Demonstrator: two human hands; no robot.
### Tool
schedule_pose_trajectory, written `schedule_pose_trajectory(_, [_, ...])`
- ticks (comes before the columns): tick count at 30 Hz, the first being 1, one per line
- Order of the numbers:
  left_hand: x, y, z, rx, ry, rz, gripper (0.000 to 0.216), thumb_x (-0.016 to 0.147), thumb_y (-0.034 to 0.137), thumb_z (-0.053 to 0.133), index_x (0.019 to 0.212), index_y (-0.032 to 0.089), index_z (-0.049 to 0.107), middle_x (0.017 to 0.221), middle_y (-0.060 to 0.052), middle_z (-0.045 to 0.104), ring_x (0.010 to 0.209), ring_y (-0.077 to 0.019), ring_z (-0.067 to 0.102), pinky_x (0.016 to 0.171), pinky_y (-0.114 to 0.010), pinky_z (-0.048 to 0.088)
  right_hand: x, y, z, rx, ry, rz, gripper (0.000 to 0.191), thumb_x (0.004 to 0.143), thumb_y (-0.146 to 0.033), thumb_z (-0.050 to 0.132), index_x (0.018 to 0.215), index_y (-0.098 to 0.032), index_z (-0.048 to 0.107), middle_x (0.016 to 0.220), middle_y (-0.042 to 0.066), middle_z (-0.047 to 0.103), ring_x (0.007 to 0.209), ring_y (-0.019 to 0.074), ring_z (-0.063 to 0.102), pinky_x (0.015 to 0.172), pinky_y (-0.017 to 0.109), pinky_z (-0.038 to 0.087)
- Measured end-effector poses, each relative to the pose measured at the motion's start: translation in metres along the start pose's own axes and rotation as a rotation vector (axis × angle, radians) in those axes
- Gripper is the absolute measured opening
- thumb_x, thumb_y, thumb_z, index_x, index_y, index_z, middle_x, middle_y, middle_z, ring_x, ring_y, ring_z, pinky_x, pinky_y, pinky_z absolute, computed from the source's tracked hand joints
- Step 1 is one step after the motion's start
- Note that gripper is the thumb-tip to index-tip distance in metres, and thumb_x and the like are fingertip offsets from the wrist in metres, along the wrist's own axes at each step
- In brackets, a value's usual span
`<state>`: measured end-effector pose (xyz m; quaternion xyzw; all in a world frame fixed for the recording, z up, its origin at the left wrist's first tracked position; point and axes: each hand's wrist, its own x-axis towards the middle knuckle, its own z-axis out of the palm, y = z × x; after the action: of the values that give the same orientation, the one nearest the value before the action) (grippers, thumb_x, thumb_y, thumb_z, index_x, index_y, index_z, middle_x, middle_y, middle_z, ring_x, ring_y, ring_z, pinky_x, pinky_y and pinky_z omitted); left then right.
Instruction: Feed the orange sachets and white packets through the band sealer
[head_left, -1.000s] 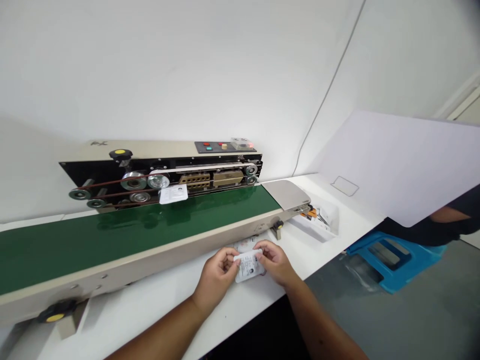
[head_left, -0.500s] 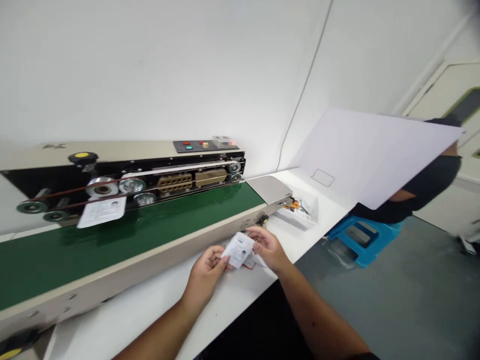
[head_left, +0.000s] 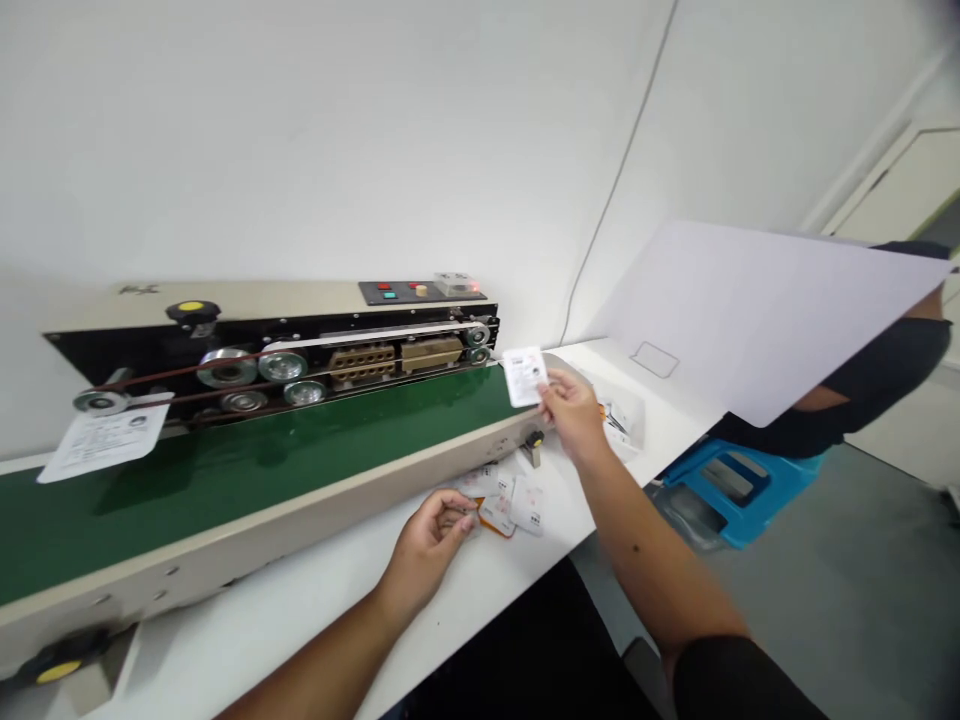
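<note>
My right hand (head_left: 574, 410) pinches a small white printed packet (head_left: 524, 376) and holds it up over the right end of the green conveyor belt (head_left: 300, 445), close to the sealer's belt wheels (head_left: 476, 342). On the white table, my left hand (head_left: 431, 535) rests with fingers curled, its fingertips touching a small pile of similar packets (head_left: 510, 498). Another white packet (head_left: 101, 442) rides at the belt's far left under the sealing head (head_left: 285, 355).
A white tray (head_left: 626, 425) of packets sits beside the machine's right end plate. A large white sheet (head_left: 757, 315) leans at the right; behind it a person in a dark top (head_left: 862, 385) stands. A blue stool (head_left: 739, 485) is on the grey floor.
My right hand lifted one packet from the pile up to the belt's right end. My left hand let go and stayed at the pile. The packet on the belt travelled leftward.
</note>
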<state>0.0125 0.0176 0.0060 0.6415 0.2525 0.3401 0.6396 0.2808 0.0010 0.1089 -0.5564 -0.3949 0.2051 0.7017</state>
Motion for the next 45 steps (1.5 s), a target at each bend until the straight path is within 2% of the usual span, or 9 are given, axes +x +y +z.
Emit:
schedule_pose_trajectory(5, [-0.003,0.003,-0.003,0.033,-0.007,0.007,0.026,0.088,0.040,0.069,0.101,0.018,0.064,0.096,-0.006,0.070,0.085,-0.0193,0.066,0.080,-0.033,0.054,0.057,-0.012,0.001,0.005,0.046,0.103,0.035,0.078,-0.032,0.070,0.108,-0.013,0.070,0.056,-0.004,0.059,0.043,0.0068,0.048,0.041,0.018,0.033])
schedule_pose_trajectory(15, [-0.005,0.005,-0.003,0.200,-0.007,0.077,0.014,0.091,0.029,0.061,0.101,0.020,0.066,0.098,-0.006,0.070,0.088,-0.0204,0.066,0.080,-0.033,0.055,0.076,-0.002,0.044,-0.073,-0.124,0.191,0.024,0.075,-0.029,0.075,0.093,-0.012,0.072,0.060,0.000,0.061,0.046,0.0087,0.049,0.040,0.020,0.035])
schedule_pose_trajectory(18, [-0.003,0.002,-0.009,0.449,-0.004,0.186,0.014,0.092,0.026,0.059,0.102,0.022,0.068,0.106,-0.007,0.071,0.102,-0.0248,0.066,0.092,-0.039,0.054,0.052,-0.004,0.043,-0.137,0.007,0.070,0.028,0.081,-0.034,0.072,0.103,-0.016,0.072,0.083,0.005,0.069,0.062,0.0127,0.058,0.050,0.023,0.042])
schedule_pose_trajectory(21, [-0.002,-0.006,-0.013,0.735,-0.049,0.252,0.036,0.087,0.025,0.067,0.122,0.025,0.066,0.133,-0.010,0.066,0.128,-0.0328,0.058,0.110,-0.051,0.044,-0.007,0.009,0.039,-0.312,0.213,-0.303,0.025,0.091,-0.035,0.062,0.109,-0.019,0.072,0.099,0.008,0.070,0.082,0.0191,0.062,0.067,0.029,0.050])
schedule_pose_trajectory(24, [-0.001,-0.013,-0.014,0.930,-0.112,0.211,0.059,0.081,0.026,0.073,0.139,0.024,0.059,0.153,-0.013,0.052,0.145,-0.0394,0.042,0.120,-0.062,0.029,-0.075,0.038,0.037,-0.452,-0.098,-0.501,0.022,0.096,-0.029,0.056,0.107,-0.021,0.073,0.091,0.008,0.070,0.075,0.0208,0.062,0.068,0.034,0.051])
schedule_pose_trajectory(27, [0.000,-0.013,-0.014,1.001,-0.147,0.195,0.052,0.086,0.025,0.069,0.137,0.024,0.062,0.147,-0.013,0.059,0.142,-0.0385,0.046,0.120,-0.065,0.026,-0.116,0.065,0.038,-0.501,-0.363,-0.538,0.022,0.095,-0.026,0.056,0.109,-0.023,0.072,0.082,0.006,0.069,0.075,0.0219,0.062,0.073,0.037,0.051])
schedule_pose_trajectory(31, [0.004,-0.009,-0.017,0.971,-0.134,0.326,0.029,0.095,0.024,0.060,0.121,0.028,0.073,0.122,-0.006,0.075,0.119,-0.0317,0.065,0.112,-0.055,0.041,-0.116,0.076,0.035,-0.458,-0.339,-0.512,0.025,0.098,-0.037,0.053,0.108,-0.022,0.071,0.085,0.006,0.070,0.082,0.0233,0.062,0.079,0.040,0.049])
schedule_pose_trajectory(37, [0.006,-0.001,-0.019,0.803,0.053,0.492,0.027,0.101,0.025,0.051,0.114,0.025,0.074,0.103,-0.006,0.073,0.095,-0.0229,0.067,0.088,-0.035,0.055,-0.106,0.076,0.036,-0.409,-0.483,-0.575,0.056,0.091,-0.068,0.056,0.119,-0.020,0.068,0.106,0.011,0.072,0.098,0.0274,0.061,0.092,0.046,0.048])
schedule_pose_trajectory(45, [0.001,0.005,-0.016,0.703,0.147,0.432,0.026,0.102,0.030,0.050,0.121,0.023,0.066,0.110,-0.007,0.070,0.104,-0.0233,0.066,0.094,-0.035,0.054,-0.106,0.085,0.039,-0.365,-0.435,-0.468,0.021,0.100,-0.031,0.056,0.088,-0.022,0.071,0.079,0.004,0.069,0.076,0.0193,0.060,0.075,0.035,0.049])
